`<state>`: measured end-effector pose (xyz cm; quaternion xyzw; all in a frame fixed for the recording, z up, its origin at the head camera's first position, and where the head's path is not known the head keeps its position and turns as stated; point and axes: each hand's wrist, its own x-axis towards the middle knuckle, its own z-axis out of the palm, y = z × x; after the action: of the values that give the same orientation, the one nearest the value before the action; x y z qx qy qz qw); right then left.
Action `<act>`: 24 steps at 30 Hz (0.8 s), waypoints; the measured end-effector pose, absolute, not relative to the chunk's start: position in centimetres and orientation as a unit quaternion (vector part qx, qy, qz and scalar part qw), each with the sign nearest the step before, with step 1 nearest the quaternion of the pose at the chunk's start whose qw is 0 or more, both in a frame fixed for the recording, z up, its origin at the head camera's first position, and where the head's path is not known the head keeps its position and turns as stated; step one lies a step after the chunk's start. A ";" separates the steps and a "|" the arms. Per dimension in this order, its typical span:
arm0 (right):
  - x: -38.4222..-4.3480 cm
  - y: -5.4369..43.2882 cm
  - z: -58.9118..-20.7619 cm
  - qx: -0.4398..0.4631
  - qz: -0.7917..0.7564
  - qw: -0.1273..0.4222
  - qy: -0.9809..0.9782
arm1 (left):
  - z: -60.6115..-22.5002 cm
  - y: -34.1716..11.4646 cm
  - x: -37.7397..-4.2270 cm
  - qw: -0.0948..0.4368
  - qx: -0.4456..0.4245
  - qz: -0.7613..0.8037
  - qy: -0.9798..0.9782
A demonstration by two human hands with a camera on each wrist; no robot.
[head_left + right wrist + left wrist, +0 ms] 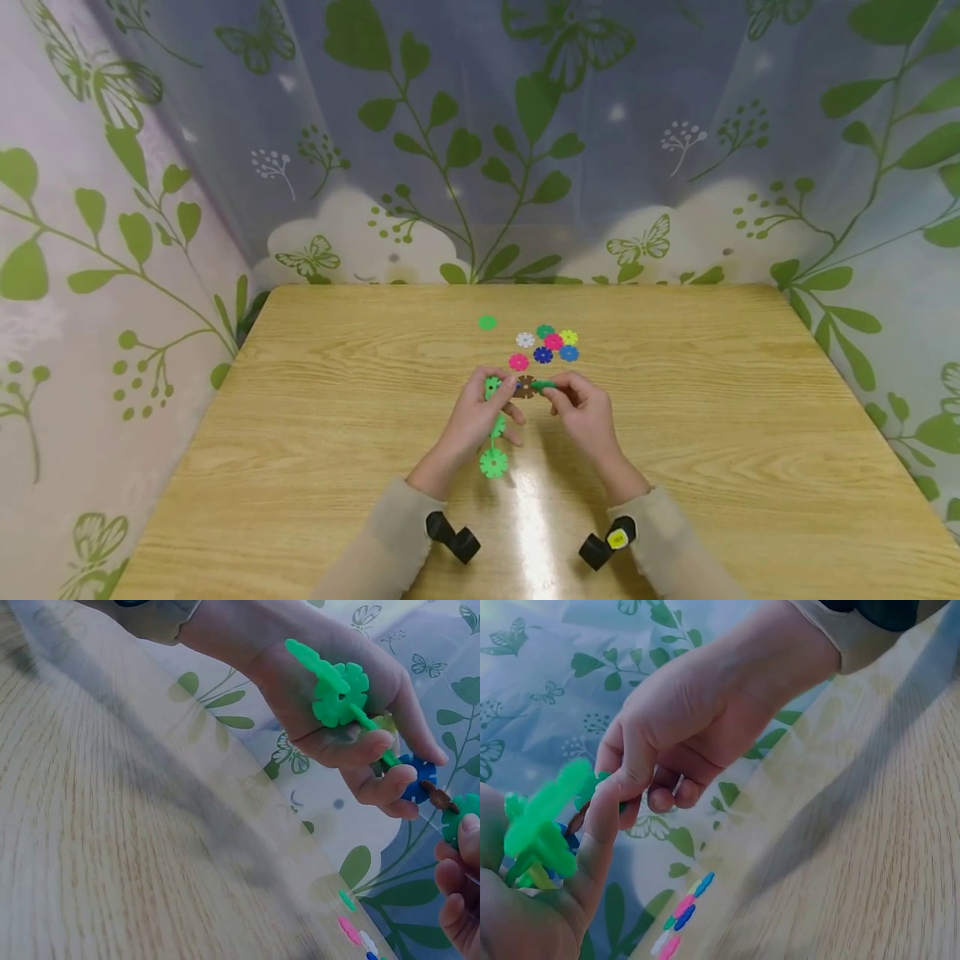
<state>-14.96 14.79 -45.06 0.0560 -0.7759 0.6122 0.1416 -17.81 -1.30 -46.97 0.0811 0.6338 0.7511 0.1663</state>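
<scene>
Notched plastic discs are joined into a chain between the two hands, above the table. My left hand (pixel 474 410) holds the chain, thumb and fingers about a blue disc (pixel 417 780). Bright green discs (pixel 493 463) hang from that hand toward me, slotted into each other at angles. A brown disc (pixel 527 387) sits between the hands, joined to the blue one. My right hand (pixel 588 414) pinches a darker green disc (pixel 463 817) at the brown disc's other side. Something yellow shows partly behind the left fingers in the right wrist view.
Past the hands lie loose discs on the wooden table (pixel 337 433): a green one (pixel 487 322), a white one (pixel 525 340), a yellow one (pixel 568 337), a light blue one (pixel 569 353) and several others. A patterned curtain (pixel 495 167) stands behind the table's far edge.
</scene>
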 end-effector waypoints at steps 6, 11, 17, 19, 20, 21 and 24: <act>-15.1 15.2 -45.7 0.064 0.619 0.135 -0.771 | -46.8 -1.2 -17.8 0.144 0.077 0.758 0.632; -15.1 15.5 -45.9 0.071 0.627 0.127 -0.765 | -46.8 -1.2 -17.8 0.141 0.064 0.767 0.623; -15.1 15.6 -46.0 0.077 0.632 0.131 -0.760 | -46.8 -1.3 -17.8 0.144 0.068 0.772 0.615; -15.1 15.6 -46.1 0.078 0.632 0.133 -0.759 | -46.8 -1.3 -17.8 0.142 0.068 0.773 0.614; -15.1 15.6 -46.1 0.078 0.632 0.133 -0.759 | -46.8 -1.3 -17.8 0.141 0.067 0.774 0.613; -15.1 15.6 -46.1 0.078 0.632 0.132 -0.760 | -46.8 -1.3 -17.8 0.141 0.066 0.775 0.613; -15.2 15.7 -46.2 0.074 0.632 0.123 -0.761 | -46.8 -1.4 -17.8 0.138 0.065 0.777 0.611</act>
<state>-15.17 15.71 -46.20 0.0743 -0.7612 0.6324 0.1230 -17.81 -1.36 -46.82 0.0650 0.6107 0.7771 0.1377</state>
